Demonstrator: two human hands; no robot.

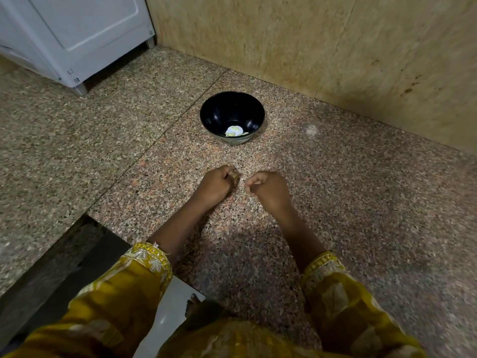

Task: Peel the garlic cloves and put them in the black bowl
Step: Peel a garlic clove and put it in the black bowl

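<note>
A black bowl (232,117) stands on the speckled granite counter (335,202), a short way beyond my hands. A few pale peeled garlic cloves (233,131) lie at its bottom. My left hand (215,186) is curled into a fist and grips garlic (235,175), of which only a small brownish bit shows at the fingers. My right hand (268,188) is just to its right, fingers curled with thumb and fingertips pinched together; I cannot make out anything between them. The two hands are a small gap apart.
A white appliance (77,34) stands at the back left of the counter. A beige stone wall (335,47) runs along the back and right. The counter's front edge (108,226) steps down at lower left, beside my yellow sleeves.
</note>
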